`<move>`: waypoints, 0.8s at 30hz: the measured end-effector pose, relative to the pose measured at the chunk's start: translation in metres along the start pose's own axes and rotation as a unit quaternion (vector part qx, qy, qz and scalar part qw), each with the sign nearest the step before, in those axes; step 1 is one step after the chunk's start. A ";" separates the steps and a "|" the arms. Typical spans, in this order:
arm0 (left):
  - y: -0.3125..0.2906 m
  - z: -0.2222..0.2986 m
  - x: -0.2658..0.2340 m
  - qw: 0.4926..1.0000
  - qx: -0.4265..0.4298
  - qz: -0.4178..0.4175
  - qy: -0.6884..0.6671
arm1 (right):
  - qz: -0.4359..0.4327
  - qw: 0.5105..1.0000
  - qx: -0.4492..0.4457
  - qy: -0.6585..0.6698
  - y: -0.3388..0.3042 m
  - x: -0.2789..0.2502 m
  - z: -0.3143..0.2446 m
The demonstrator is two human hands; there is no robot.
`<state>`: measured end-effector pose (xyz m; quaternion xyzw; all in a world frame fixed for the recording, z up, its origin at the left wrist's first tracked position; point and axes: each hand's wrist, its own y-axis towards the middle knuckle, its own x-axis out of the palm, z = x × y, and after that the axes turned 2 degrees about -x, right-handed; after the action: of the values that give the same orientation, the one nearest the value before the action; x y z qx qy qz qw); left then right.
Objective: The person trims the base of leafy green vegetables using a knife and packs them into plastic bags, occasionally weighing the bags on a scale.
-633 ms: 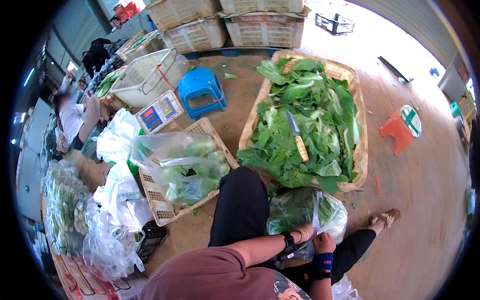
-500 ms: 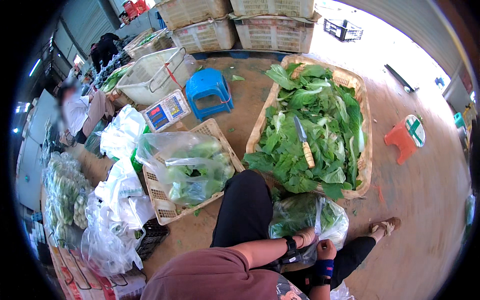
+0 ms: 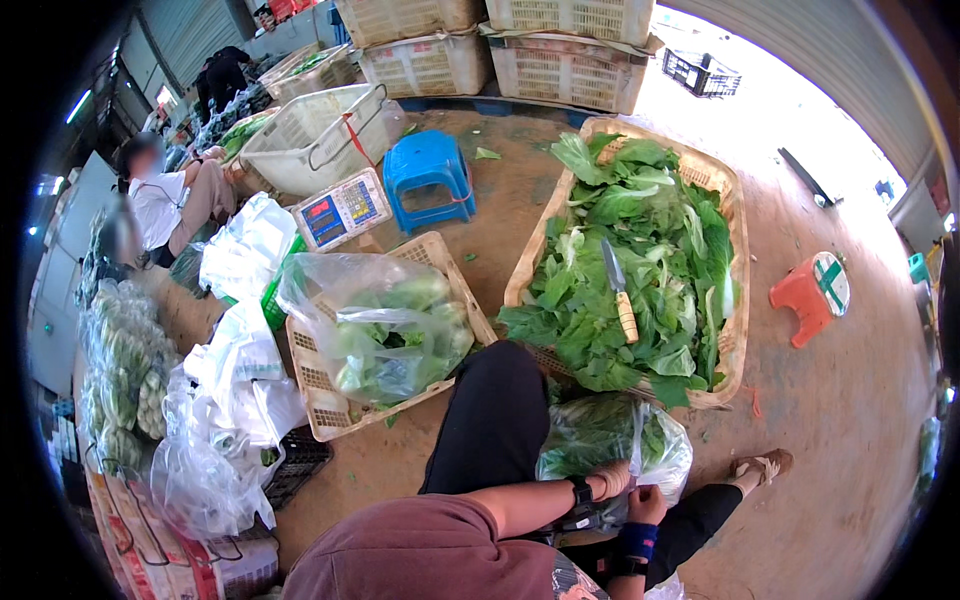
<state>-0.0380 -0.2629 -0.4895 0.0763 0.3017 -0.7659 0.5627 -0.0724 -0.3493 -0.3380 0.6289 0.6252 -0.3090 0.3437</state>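
A clear plastic bag of leafy greens (image 3: 588, 432) rests between my legs, beside the near side of the large crate. My left hand (image 3: 612, 478) is closed on the bag's gathered neck. Close against it, my right hand (image 3: 648, 503) has its fingers pinched at the same gathered plastic; whether a tie is between them is too small to tell. Beyond the bag, a cream plastic crate (image 3: 741, 290) is heaped with loose green leaves (image 3: 655, 235). A knife (image 3: 625, 310) with a wooden handle lies on top of them, blade pointing away from me.
At left, a shallow crate (image 3: 318, 408) carries an open bag of greens (image 3: 400, 325). Behind it are a scale (image 3: 343, 208) and a blue stool (image 3: 428, 180). White plastic bags (image 3: 245, 350) pile up farther left. A red stool (image 3: 800, 300) stands right. Another person (image 3: 165, 205) sits far left.
The view has shifted slightly, so the crates and stools appear a little farther right and lower. Both my hands stay together at the bag's neck, with only small finger movement.
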 end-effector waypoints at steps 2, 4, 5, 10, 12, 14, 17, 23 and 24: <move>0.017 -0.040 0.025 0.986 -0.031 0.136 0.089 | 0.017 0.996 0.012 0.089 -0.009 0.009 -0.009; 0.023 -0.034 0.037 0.992 -0.016 0.112 0.046 | 0.037 0.973 0.083 0.211 -0.012 0.005 0.001; 0.023 -0.027 0.035 0.995 -0.009 0.097 0.009 | 0.040 0.974 0.084 0.206 -0.010 0.003 0.006; -0.014 0.031 -0.008 0.996 0.028 0.027 -0.077 | -0.066 0.997 0.025 -0.007 -0.001 -0.022 0.016; -0.023 0.047 -0.031 0.998 0.044 0.020 -0.035 | -0.073 0.996 0.011 -0.052 0.000 -0.021 0.020; -0.021 0.043 -0.039 0.999 -0.040 -0.028 -0.018 | -0.069 0.981 -0.013 0.178 0.000 -0.006 0.030; -0.016 0.021 -0.033 0.996 -0.049 -0.015 -0.068 | -0.116 0.956 0.050 0.265 -0.004 -0.010 0.035; -0.003 0.009 -0.006 0.991 -0.063 -0.003 -0.121 | -0.082 0.995 -0.039 0.051 -0.008 0.001 0.033; -0.001 0.009 -0.007 0.995 -0.076 0.006 -0.067 | -0.086 0.994 -0.041 0.052 -0.010 0.003 0.033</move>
<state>-0.0349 -0.2618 -0.4786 -0.0168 0.3205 -0.7408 0.5901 -0.0807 -0.3748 -0.3604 0.5733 0.7062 -0.2785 0.3083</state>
